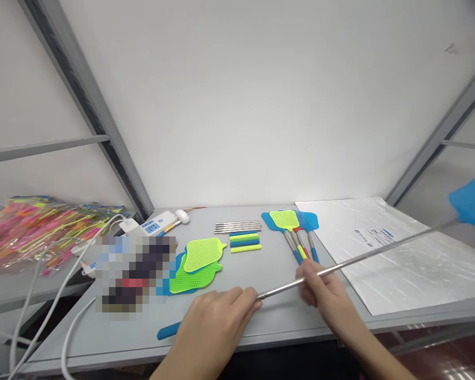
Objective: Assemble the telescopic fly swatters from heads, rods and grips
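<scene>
A long fly swatter with a metal rod is stretched across in front of me. Its blue head is at the far right, and its blue handle sticks out at the lower left. My left hand is wrapped round the handle end, hiding part of it. Further along, my right hand is closed with its fingers round the rod. Beyond my right hand lie several fly swatters with blue and yellow heads, grouped together. Loose swatter heads in yellow-green, green and blue overlap left of centre.
Metal rods and coloured handle sleeves lie in rows mid-table. A white packing sheet covers the right side. At left are a power strip, white cables, a blurred patch and bagged colourful items.
</scene>
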Motion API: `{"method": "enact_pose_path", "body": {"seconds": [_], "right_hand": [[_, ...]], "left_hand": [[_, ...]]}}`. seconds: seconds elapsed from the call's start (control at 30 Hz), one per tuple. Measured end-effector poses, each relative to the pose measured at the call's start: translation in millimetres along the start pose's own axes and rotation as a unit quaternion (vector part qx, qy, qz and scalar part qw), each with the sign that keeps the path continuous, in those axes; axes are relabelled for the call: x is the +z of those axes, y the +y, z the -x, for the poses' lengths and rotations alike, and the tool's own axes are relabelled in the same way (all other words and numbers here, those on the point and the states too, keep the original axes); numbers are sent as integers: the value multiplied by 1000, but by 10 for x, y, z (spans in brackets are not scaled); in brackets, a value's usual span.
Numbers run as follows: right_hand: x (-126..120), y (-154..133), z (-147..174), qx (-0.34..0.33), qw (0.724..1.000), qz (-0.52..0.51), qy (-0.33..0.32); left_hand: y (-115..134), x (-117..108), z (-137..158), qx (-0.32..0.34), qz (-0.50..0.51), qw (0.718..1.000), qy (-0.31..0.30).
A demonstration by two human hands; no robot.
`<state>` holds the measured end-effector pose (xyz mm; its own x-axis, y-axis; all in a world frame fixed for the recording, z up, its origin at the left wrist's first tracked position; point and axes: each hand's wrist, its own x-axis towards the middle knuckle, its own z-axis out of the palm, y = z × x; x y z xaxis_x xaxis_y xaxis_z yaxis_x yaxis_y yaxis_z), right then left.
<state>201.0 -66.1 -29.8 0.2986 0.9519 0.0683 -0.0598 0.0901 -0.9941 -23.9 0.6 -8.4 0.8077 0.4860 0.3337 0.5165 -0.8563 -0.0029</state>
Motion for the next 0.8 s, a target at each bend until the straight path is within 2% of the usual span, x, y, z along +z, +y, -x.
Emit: {"method": "enact_pose_path", "body": {"seconds": [0.1, 0.2, 0.33, 0.5, 0.63, 0.8], "right_hand": [[167, 66, 72, 10, 999, 15, -42], [152, 96, 92, -1, 998, 43, -40], [-68, 50, 62, -8, 998, 60, -12], [-463, -54, -26, -35, 995, 62, 76], [-647, -50, -101, -35, 994, 73, 77], [-688, -72, -151, -18, 994, 2, 105]], "left_hand": [[61, 22, -18, 8, -1, 1000, 6], [8, -14, -26, -5, 24, 999, -27], [-185, -117, 18, -15, 64, 996, -51], [-378, -178, 106, -28, 73, 995, -54], [-344, -130, 102, -35, 67, 994, -81], [-238, -99, 76, -59, 50, 994, -80]]}}
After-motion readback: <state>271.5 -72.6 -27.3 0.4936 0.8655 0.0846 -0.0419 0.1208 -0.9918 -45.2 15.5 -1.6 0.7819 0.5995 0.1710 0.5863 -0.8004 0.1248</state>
